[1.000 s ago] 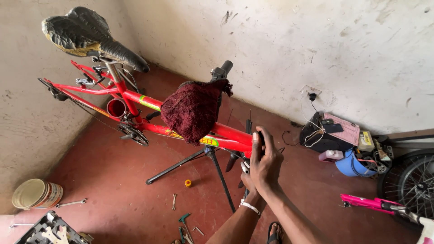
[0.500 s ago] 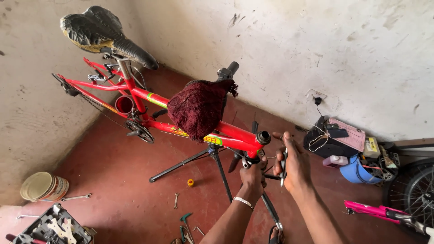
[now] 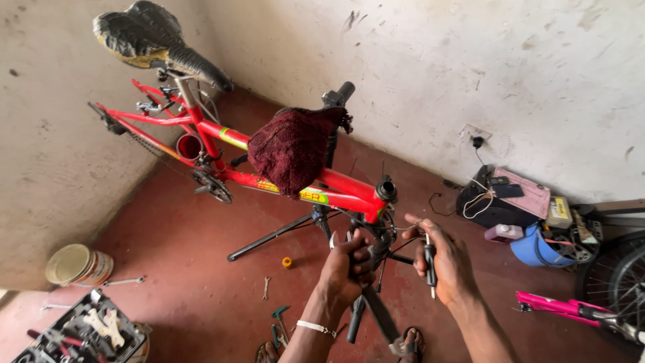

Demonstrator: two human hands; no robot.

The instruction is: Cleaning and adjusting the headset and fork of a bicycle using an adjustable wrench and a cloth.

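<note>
Here the left hand (image 3: 348, 263) is closed around the dark fork (image 3: 368, 306) just under the front end of the red frame (image 3: 339, 186), and the right hand (image 3: 447, 259) is closed around a black-handled screwdriver (image 3: 429, 263), held upright just to the right of the fork. The two hands are near each other but apart, with thin cables (image 3: 402, 228) running between them. Above the left hand sits the frame's open head tube (image 3: 386, 189); the frame runs up and away to the left, draped with a dark red cloth (image 3: 293, 148), to a black saddle (image 3: 156, 39) at the far end. A black stand (image 3: 272, 236) props the frame, its legs spreading just left of the left hand.

Open room is mostly to the left and below the hands, over a red-brown floor (image 3: 181, 269). Two whitewashed walls (image 3: 430, 74) meet in a corner behind the frame, closing in the far side.

Small things lie on the floor left of the left hand: a yellow ring (image 3: 287, 262), a spanner (image 3: 266, 288) and green-handled tools (image 3: 277, 323). Farther left stand a tin (image 3: 78, 265) and a tool tray (image 3: 84, 334). To the right of the right hand a heap of bags (image 3: 500, 198) and a blue tub (image 3: 537, 247) sits against the wall, with a wheel (image 3: 615, 282) and a pink frame (image 3: 571, 310) beyond, crowding that side. Sandalled feet (image 3: 410, 344) show under the hands.
</note>
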